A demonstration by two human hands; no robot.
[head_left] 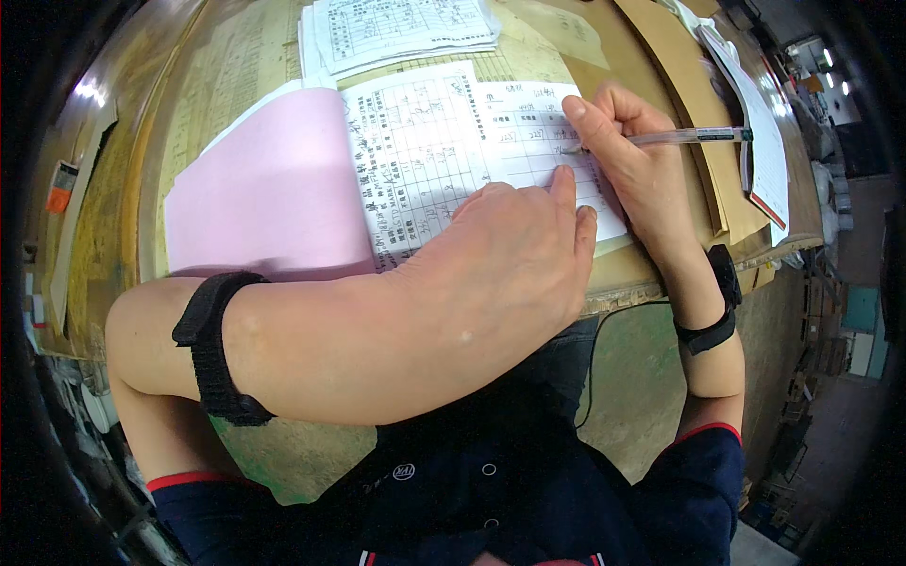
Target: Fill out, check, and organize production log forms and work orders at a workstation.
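My right hand [632, 156] is closed round a clear-barrelled pen [684, 136], its tip down at a filled-in form [528, 151] with a handwritten table. Across the lower part of that form and the printed form sheet [415, 141] beside it lies my left hand [524, 250], flat with its fingers stretched out, holding nothing. To the left, a pink sheet [274, 193] is folded back over the pad. My left thumb is hidden beneath the hand.
A stack of filled-in forms [406, 33] lies at the far side of the wooden table [160, 113]. Brown cardboard [679, 85] and a white pad [750, 123] are at the right. An orange-and-black object [61, 189] sits at the left edge. A dark cable [593, 368] hangs below the table edge.
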